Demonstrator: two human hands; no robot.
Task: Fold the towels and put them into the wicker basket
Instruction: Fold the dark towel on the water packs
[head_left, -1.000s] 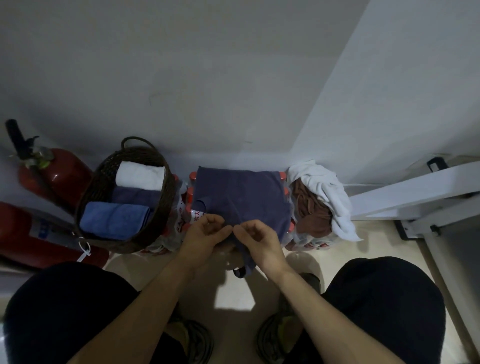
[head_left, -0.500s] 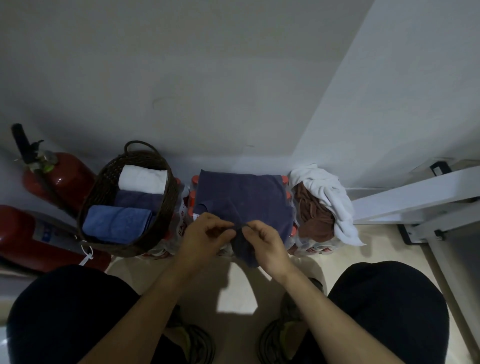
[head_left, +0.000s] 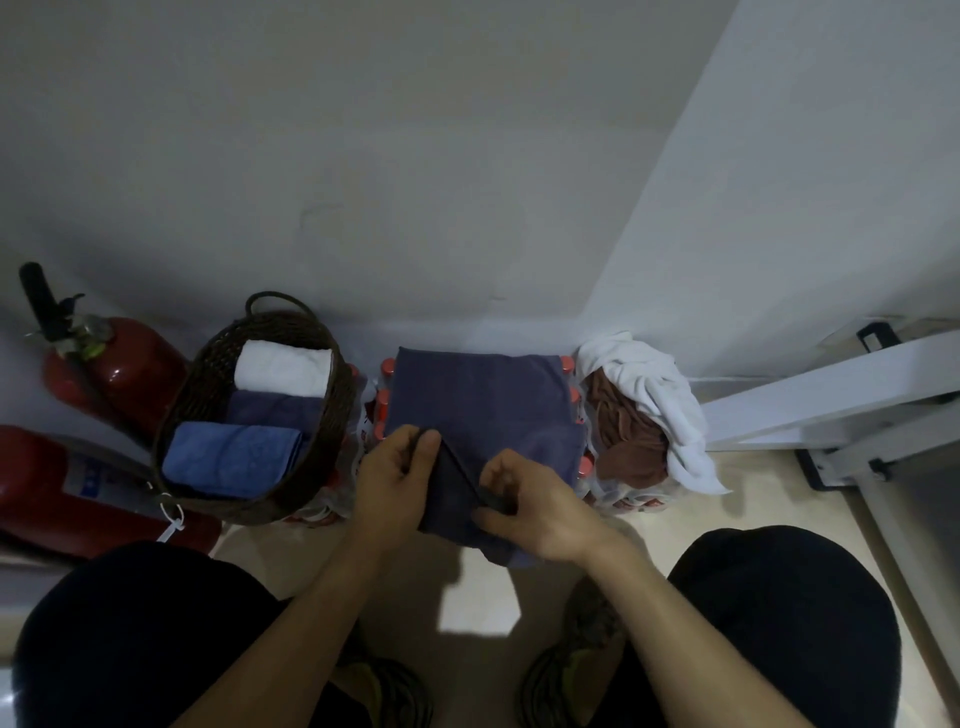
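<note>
Since the earlier frame the two hands have drawn apart along the near edge of the dark blue towel (head_left: 483, 410), and a flap of it now hangs lower between them. Left hand (head_left: 392, 480): fingers curled, pinching the towel's near-left corner. Right hand (head_left: 530, 506): thumb and fingers pinching a fold at the near edge, right of the left hand. Dark blue towel: spread flat over packs of red-capped bottles (head_left: 387, 400) against the wall, its near part draped over the front edge. Wicker basket (head_left: 202, 384): dark, with a loop handle, just left of the bottles; it holds three folded towels side by side, a white towel (head_left: 283, 366) farthest back, a purple towel (head_left: 272, 410) in the middle, a light blue towel (head_left: 234, 457) nearest. Unfolded pile, right of the spread towel: a white cloth (head_left: 654, 395) draped over a brown cloth (head_left: 626, 441). Two red fire extinguishers (head_left: 117, 364) stand and lie at far left. Dark-clad knees and shoes at the bottom.
</note>
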